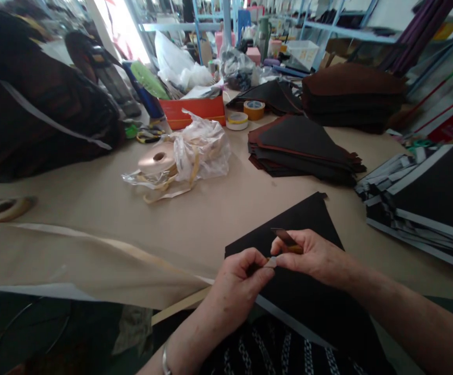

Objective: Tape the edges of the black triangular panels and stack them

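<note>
My left hand (245, 276) is closed, its thumb and finger pinching the end of a pale tape strip (272, 262). Close beside it, my right hand (312, 255) has its fingertips at the same tape end. A dark flat blade (284, 238) sticks out from my right fingers, which are closed around it. Beneath both hands lies a black panel (304, 291) with a light strip (289, 319) along its near edge. From the tape roll (9, 208) at the left, a long cream tape (124, 249) trails across the table towards my left forearm.
Stacked dark panels (304, 146) lie behind the hands. More panels with grey edges (437, 192) stand at the right. Plastic-wrapped tape rolls (158, 159), a red box (195, 112) and scissors (150, 135) are farther back. A dark bundle (42, 99) fills the left.
</note>
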`<state>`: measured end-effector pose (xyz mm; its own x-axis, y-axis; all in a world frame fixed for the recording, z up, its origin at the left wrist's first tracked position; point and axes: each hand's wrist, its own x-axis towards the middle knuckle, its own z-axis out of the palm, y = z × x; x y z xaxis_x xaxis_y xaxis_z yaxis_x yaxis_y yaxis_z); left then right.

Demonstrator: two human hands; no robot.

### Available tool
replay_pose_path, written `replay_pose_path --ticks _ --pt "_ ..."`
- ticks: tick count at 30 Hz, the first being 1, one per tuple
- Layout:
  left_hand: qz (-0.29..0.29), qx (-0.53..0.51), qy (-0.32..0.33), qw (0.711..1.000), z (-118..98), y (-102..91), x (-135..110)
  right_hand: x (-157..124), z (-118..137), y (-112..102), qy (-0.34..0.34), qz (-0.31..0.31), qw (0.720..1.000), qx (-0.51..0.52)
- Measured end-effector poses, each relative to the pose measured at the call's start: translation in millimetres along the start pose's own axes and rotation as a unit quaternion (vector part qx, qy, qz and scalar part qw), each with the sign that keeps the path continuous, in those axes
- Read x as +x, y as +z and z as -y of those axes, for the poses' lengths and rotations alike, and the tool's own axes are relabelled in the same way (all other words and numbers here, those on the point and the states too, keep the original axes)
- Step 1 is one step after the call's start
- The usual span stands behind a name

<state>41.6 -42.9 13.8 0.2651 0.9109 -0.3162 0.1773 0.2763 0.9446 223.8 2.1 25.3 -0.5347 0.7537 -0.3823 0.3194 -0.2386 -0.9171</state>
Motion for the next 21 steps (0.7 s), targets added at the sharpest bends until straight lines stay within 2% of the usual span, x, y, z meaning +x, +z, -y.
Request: replay_pose_path --ticks 3,6,9,12,13,15,17,21 --pt "0.002 0.029 -0.01 1.0 3 -1.5 5 6 -1 1 -0.024 0.012 0.999 -0.019" --pt "0.012 0.088 -0.049 0.995 4 -8.2 10 13 -7 -10 -0.034 -0.011 0.999 -0.032" --pt "0.018 0.151 -0.069 0.986 3 -21.9 16 26 -20 -48 -0.036 -0.128 0.99 -0.052" --pt "0.013 0.193 -0.076 0.978 2 -39.1 21 39 -42 -106 -0.01 -0.293 0.953 -0.083" --pt "0.01 0.205 -0.081 0.975 2 -44.6 22 43 -49 -125 -0.001 -0.327 0.941 -0.091" --pt "0.01 0.23 -0.096 0.968 4 -54.3 25 48 -64 -154 0.012 -0.364 0.926 -0.104" --pt "0.011 0.253 -0.106 0.962 7 -61.9 27 53 -76 -170 0.024 -0.373 0.921 -0.111" --pt "0.008 0.258 -0.103 0.961 16 -71.3 29 58 -85 -174 0.047 -0.373 0.918 -0.126"
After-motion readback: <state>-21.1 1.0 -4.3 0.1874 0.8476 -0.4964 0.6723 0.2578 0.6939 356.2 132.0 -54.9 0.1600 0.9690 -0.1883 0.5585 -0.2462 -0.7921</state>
